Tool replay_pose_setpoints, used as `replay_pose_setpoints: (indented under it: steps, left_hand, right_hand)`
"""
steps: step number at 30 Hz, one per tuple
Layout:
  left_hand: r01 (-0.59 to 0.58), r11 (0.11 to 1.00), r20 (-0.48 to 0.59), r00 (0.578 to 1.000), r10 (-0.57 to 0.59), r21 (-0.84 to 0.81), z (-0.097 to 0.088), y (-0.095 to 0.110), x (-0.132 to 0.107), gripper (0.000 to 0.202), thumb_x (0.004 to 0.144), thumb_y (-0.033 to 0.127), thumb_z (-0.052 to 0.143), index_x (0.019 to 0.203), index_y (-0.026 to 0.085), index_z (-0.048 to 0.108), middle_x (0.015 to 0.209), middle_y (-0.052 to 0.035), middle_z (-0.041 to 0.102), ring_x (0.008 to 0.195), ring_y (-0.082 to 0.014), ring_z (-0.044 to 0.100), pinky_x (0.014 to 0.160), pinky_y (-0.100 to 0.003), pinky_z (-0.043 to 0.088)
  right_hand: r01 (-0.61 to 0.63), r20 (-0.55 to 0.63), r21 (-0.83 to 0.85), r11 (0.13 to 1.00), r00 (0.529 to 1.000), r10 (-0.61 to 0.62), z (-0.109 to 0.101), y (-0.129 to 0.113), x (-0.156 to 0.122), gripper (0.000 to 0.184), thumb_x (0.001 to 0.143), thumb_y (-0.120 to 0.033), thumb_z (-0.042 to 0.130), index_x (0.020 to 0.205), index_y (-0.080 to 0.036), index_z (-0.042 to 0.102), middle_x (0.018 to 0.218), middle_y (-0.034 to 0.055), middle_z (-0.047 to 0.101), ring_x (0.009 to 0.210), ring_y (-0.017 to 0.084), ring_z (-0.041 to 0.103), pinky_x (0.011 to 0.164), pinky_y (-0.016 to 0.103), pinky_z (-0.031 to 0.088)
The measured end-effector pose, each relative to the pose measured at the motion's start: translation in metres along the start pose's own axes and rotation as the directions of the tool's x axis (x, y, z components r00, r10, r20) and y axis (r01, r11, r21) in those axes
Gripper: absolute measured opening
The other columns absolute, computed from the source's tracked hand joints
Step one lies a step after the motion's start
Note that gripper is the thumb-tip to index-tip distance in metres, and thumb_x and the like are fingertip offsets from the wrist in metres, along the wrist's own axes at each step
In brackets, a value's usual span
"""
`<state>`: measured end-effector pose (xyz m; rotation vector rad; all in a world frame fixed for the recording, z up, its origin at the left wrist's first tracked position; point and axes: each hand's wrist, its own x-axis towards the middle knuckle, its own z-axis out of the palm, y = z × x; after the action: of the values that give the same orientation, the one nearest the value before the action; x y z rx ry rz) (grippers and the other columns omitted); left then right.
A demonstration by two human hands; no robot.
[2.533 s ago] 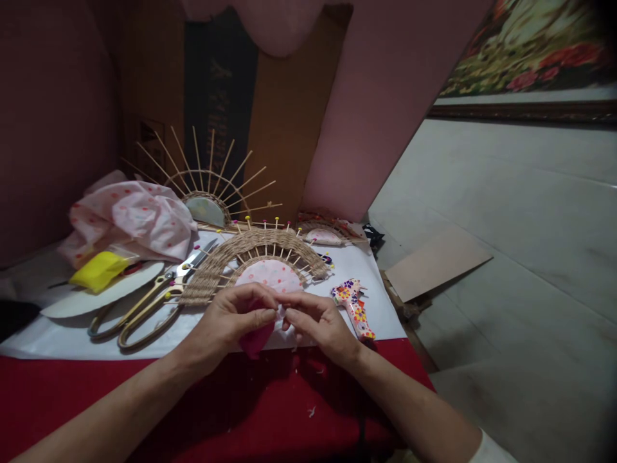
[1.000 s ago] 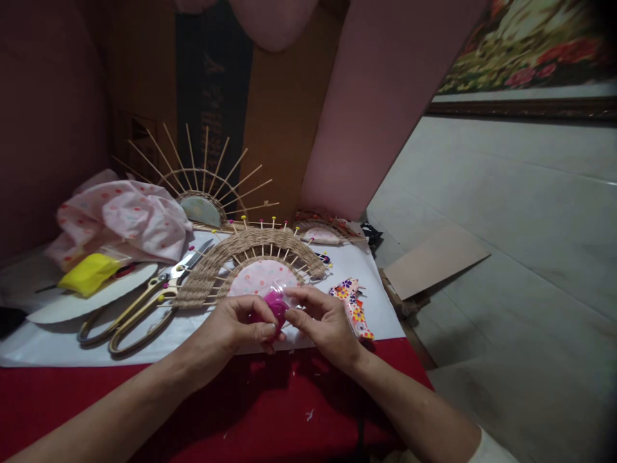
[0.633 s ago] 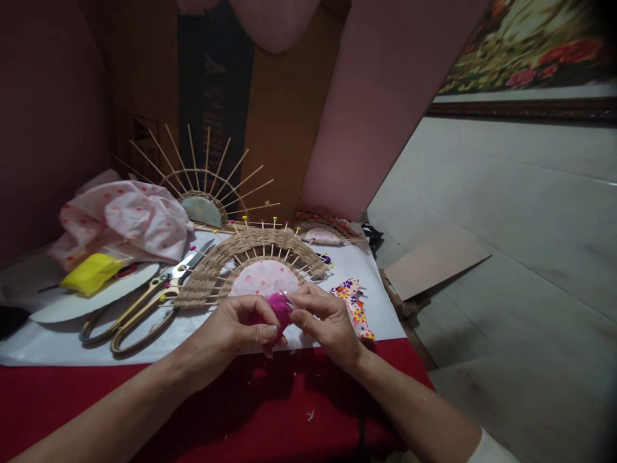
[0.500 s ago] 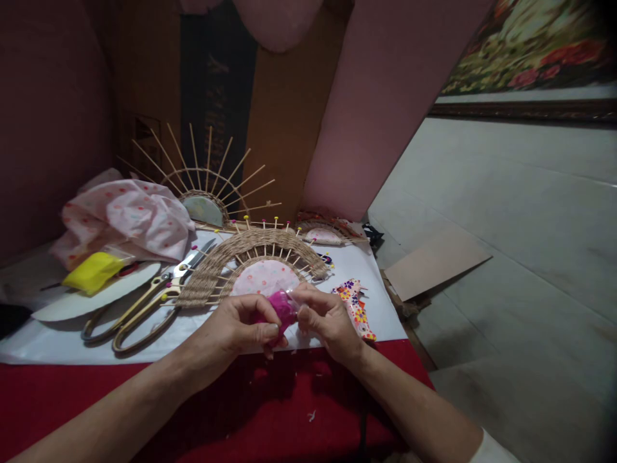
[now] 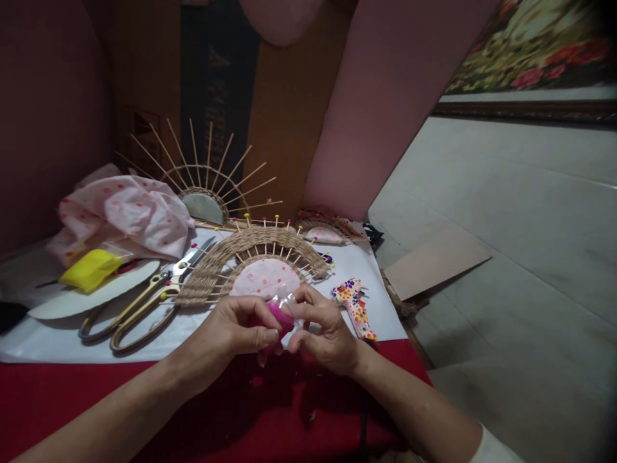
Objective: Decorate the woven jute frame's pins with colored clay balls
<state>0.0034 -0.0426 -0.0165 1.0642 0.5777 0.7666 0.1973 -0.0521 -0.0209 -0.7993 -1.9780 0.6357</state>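
Note:
My left hand point(image 5: 231, 331) pinches a small packet of bright pink, soft-looking stuff point(image 5: 280, 316) in clear plastic, above the front edge of the white sheet. At the packet's upper right end, my right hand point(image 5: 330, 334) has its fingers on the clear plastic point(image 5: 285, 296), the index finger bent over it. Just behind both hands lies a woven twine half-ring point(image 5: 205, 276) on thin sticks tipped with yellow and pink beads. Its centre is a pink dotted half-disc point(image 5: 264, 278), partly hidden by my fingers.
Large scissors point(image 5: 139, 308), a yellow packet point(image 5: 91, 270) and crumpled dotted cloth point(image 5: 130, 209) are at left. A second stick frame point(image 5: 205, 207) leans behind. To the right lies a flower-patterned glue-gun-shaped object point(image 5: 354, 305). Red cloth point(image 5: 270, 411) covers the front.
My right fingers have shifted and spread a little at the plastic, and more of the clear wrapper stands up above the pink stuff. My left hand keeps its pinch.

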Motion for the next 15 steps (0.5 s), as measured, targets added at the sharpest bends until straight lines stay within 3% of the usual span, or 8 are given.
replay_pose_setpoints:
  steps: [4,11,15]
  left_hand:
    - [0.02,1.0,-0.016,1.0,-0.02,-0.004,-0.001,-0.001,0.001,0.014,0.067,0.021,0.077,0.064,0.015,0.066,0.056,0.0002,0.065,0.049,-0.0087,0.055,0.047,-0.018,0.044]
    - [-0.033,0.999,-0.088,0.996,0.034,0.004,0.005,0.008,0.005,0.014,0.066,0.022,0.077,0.063,0.015,0.065,0.062,-0.0017,0.068,0.055,-0.0109,0.056,0.054,-0.022,0.045]
    - [-0.067,0.998,-0.126,0.99,0.067,0.008,0.002,0.011,0.007,0.015,0.064,0.023,0.078,0.063,0.015,0.066,0.063,-0.0035,0.069,0.056,-0.0123,0.057,0.054,-0.023,0.044]
  right_hand:
    - [0.016,0.019,-0.03,0.999,1.0,-0.015,0.004,0.001,0.0,0.044,0.076,-0.054,0.063,0.102,-0.02,0.07,0.084,0.0048,0.052,0.076,0.016,0.049,0.068,0.031,0.046]
    - [-0.082,-0.177,0.23,0.97,0.976,0.124,-0.002,-0.002,0.001,0.029,0.081,-0.044,0.063,0.106,-0.031,0.069,0.084,0.0042,0.059,0.077,0.017,0.053,0.067,0.032,0.046]
    - [-0.095,-0.186,0.218,0.971,0.973,0.137,-0.003,-0.005,0.002,0.03,0.081,-0.045,0.063,0.106,-0.031,0.07,0.082,0.0042,0.06,0.075,0.017,0.054,0.065,0.032,0.046]
